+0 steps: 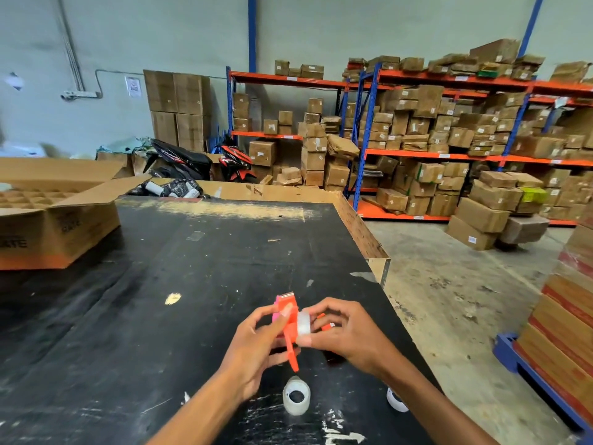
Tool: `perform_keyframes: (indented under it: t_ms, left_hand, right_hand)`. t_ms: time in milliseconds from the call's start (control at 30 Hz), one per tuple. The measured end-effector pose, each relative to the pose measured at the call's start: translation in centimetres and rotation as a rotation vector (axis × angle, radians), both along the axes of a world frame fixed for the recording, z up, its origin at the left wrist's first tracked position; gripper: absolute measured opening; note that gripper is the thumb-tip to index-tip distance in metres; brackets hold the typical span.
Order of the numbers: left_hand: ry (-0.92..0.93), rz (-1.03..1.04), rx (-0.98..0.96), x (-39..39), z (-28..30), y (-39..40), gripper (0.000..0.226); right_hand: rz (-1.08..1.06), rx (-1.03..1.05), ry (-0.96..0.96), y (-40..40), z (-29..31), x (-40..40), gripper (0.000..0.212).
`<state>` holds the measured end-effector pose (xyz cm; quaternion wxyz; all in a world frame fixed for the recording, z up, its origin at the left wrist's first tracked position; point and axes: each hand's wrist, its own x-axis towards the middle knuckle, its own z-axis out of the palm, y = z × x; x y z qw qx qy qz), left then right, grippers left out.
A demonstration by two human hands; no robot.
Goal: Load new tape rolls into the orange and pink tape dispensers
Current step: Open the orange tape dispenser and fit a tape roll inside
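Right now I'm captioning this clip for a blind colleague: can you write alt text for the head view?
Two hands hold an orange tape dispenser above a black table; the right hand presses a clear tape roll against it. Another clear roll lies nearer. Shelves of cardboard boxes stand behind.

Both bare forearms reach forward toward twelve o'clock, wrists close together. The left hand (256,340) curls in a closed grip, thumb raised. The right hand (345,332) pinches with bent fingertips, facing nine o'clock.
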<state>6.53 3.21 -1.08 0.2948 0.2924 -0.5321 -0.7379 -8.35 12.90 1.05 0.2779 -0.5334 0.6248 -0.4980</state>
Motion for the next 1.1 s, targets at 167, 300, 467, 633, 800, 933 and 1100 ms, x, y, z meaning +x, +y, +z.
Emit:
perform_keyframes:
  t_ms: [167,300,467,633,800,933,1100]
  left_hand:
    - [-0.015,0.012,-0.032,-0.4,-0.2,-0.1,0.026]
    - [0.0,0.014,0.063,-0.7,-0.8,-0.7,0.028]
    - [0.032,0.072,0.128,-1.0,-1.2,-1.9,0.029]
    - [0.026,0.089,0.061,-1.1,-1.2,-2.2,0.024]
    - [0.005,0.1,0.015,-0.7,-1.1,-2.3,0.021]
    - [0.034,0.088,0.008,-0.6,-0.8,-2.6,0.021]
    - [0.066,0.072,-0.016,-0.9,-0.2,-1.8,0.022]
  right_hand:
    - [0.057,-0.003,-0.041,-0.8,-0.3,0.2,0.039]
    - [0.079,0.008,0.023,-1.1,0.1,0.2,0.033]
    - [-0.354,0.102,0.255,-2.6,-1.5,-4.2,0.027]
    - [-0.339,0.582,0.673,-4.2,-6.4,-5.5,0.035]
    - [-0.31,0.313,0.191,-3.6,-4.3,-3.8,0.017]
    - [-0.091,0.105,-0.267,-1.9,-0.5,-1.1,0.024]
    - [-0.066,0.01,-0.314,-1.0,0.4,1.3,0.03]
